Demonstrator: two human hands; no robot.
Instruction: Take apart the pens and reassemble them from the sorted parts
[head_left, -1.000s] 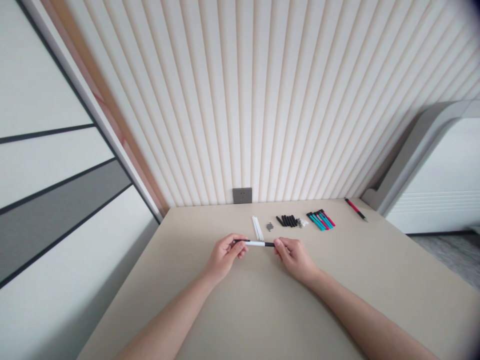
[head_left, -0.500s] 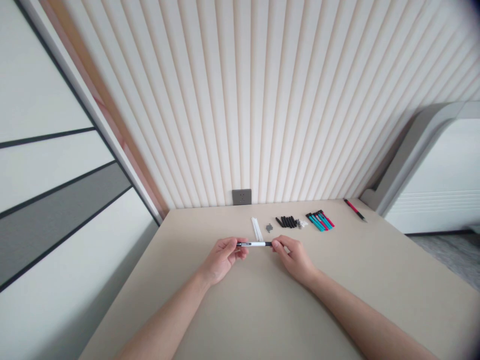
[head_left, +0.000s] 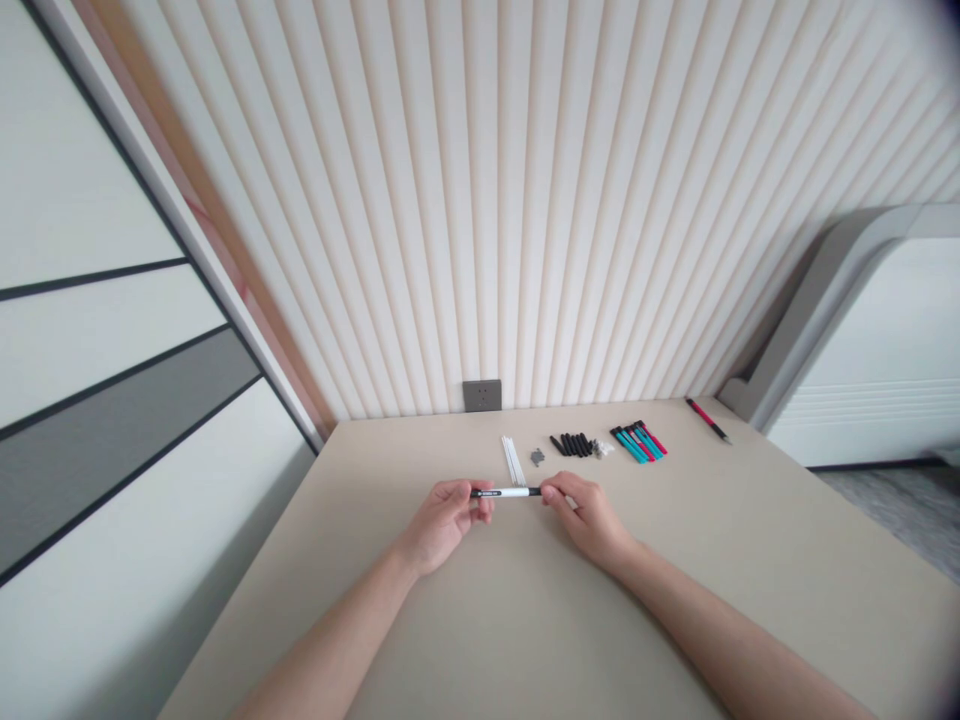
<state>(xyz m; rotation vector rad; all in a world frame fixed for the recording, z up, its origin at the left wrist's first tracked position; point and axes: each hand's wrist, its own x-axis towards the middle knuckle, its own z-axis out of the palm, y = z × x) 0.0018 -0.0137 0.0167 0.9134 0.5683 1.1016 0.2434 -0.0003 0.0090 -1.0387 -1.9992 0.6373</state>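
A white and black pen (head_left: 514, 492) is held level above the table, between my two hands. My left hand (head_left: 444, 520) pinches its black, clip-side end between thumb and fingers. At the other end, the fingertips of my right hand (head_left: 585, 508) are closed around the black grip and hide its tip. Just behind the pen lie thin white refills (head_left: 511, 460) and a small pile of grey parts (head_left: 538, 457).
On the beige table (head_left: 480, 620), black grips (head_left: 571, 444), small clear and metal parts (head_left: 601, 449) and teal and red pen barrels (head_left: 638, 441) form a row. A red and black pen (head_left: 708, 420) lies far right. A socket (head_left: 482, 395) sits on the ribbed wall.
The pen has shifted very slightly left in view and tilts a little less level. Both hands keep their hold on its ends; the things on the table stay put.
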